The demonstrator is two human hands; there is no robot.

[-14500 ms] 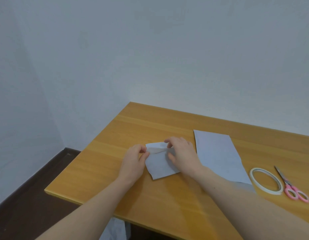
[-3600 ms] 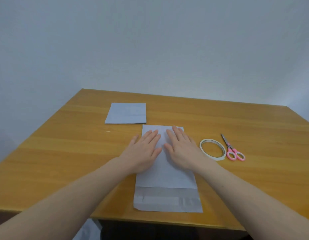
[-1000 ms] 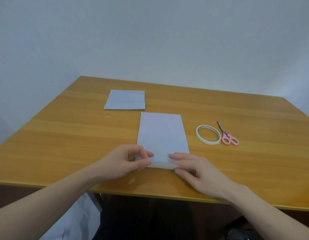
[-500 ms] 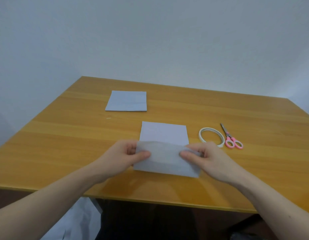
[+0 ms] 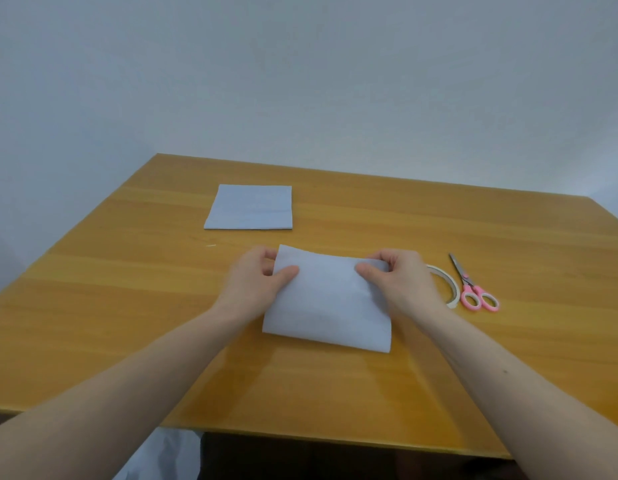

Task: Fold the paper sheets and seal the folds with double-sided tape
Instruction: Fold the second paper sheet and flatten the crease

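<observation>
Two hands now hold one paper sheet folded over on itself near the middle of the table. The left hand pinches the far left corner between thumb and fingers, and the right hand is closed in the same way on the far right corner. Half a second ago the near flap was only halfway up; now it is carried to the far edge, so the sheet shows half of its length and the fold lies at the near side (it looks not yet pressed flat, I judge). This means the second sheet is close to the sealing step.

One second ago this sheet lay long and flat, with both hands at its near edge. The first folded sheet rests at 11 o'clock from the hands, well apart, and has not moved. The tape roll and the pink scissors lie at 3 o'clock, just beside the right hand, untouched.
</observation>
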